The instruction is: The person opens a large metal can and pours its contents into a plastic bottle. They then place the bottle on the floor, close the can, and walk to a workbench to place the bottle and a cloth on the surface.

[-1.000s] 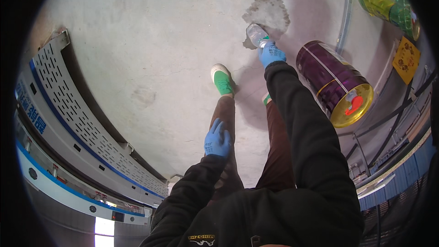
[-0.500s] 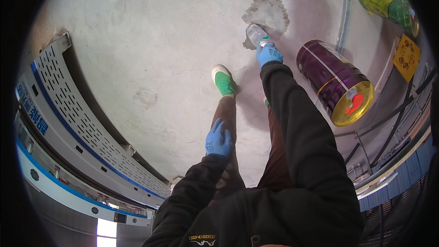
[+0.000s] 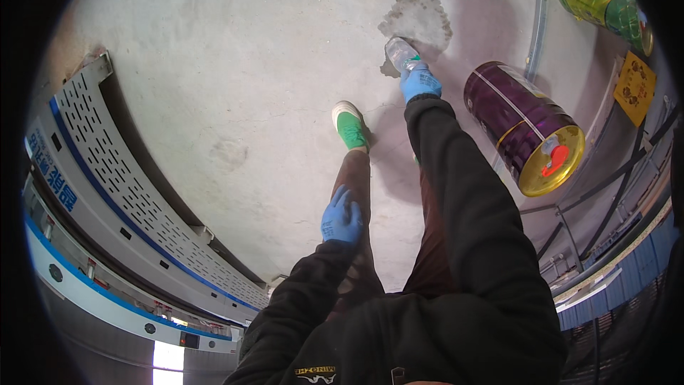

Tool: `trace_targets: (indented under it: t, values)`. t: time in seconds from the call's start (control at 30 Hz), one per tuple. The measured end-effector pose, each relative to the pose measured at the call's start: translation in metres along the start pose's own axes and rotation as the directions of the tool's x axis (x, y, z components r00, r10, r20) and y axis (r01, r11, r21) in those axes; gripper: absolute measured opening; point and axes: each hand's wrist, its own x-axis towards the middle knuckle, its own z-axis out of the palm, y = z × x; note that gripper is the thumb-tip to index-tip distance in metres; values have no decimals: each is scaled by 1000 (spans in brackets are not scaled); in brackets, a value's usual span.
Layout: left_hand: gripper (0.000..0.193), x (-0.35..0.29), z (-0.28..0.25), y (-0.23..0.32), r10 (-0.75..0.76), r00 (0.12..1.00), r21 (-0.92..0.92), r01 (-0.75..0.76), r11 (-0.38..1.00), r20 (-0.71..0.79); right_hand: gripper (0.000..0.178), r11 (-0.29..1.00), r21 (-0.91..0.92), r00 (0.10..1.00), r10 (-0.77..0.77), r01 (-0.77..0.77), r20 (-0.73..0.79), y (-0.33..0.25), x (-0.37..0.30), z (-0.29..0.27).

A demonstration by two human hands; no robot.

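In a blue glove, my right hand [image 3: 420, 82] is closed around the green-marked neck of a clear plastic bottle [image 3: 400, 52]. The bottle points away from me, tilted low over the grey floor [image 3: 285, 50]. A dark-edged wet patch [image 3: 417, 20] spreads on the floor just beyond the bottle. My left hand [image 3: 341, 217], also gloved in blue, rests on my left leg above the knee with its fingers stretched out, holding nothing.
To the right of my right arm is a purple metal drum [image 3: 509, 110] with a gold end and red spout cap. A green-yellow drum [image 3: 602, 3] lies far right, near a yellow card [image 3: 634, 90]. Along the left runs a long white-and-blue machine with a slotted panel [image 3: 135, 171].
Almost nothing differs. The bottle and my right hand have shifted very slightly; my left hand stays on my leg.
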Motion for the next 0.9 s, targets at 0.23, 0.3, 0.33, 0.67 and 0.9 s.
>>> trace_targets:
  t: [0.23,0.3,0.33,0.67,0.9]
  values:
    - [35,0,0,-2,3,1000,-7,-3,1000,-13,47,983,156,984,115,-93,-137,-11,-9,4]
    - [35,-1,-1,-3,5,1000,-10,-5,1000,-16,50,984,146,985,119,-100,-125,-12,-13,1]
    - [35,-1,-1,-3,0,1000,-10,-1,1000,-15,51,985,136,988,116,-102,-104,-11,-16,-2]
    - [34,-2,-1,-7,-22,1000,-10,22,1000,-8,49,993,-118,997,-25,16,-73,-12,-12,-23]
    - [35,-5,3,-7,40,998,61,-36,997,-52,39,981,-70,982,-185,182,-40,14,-67,-95]
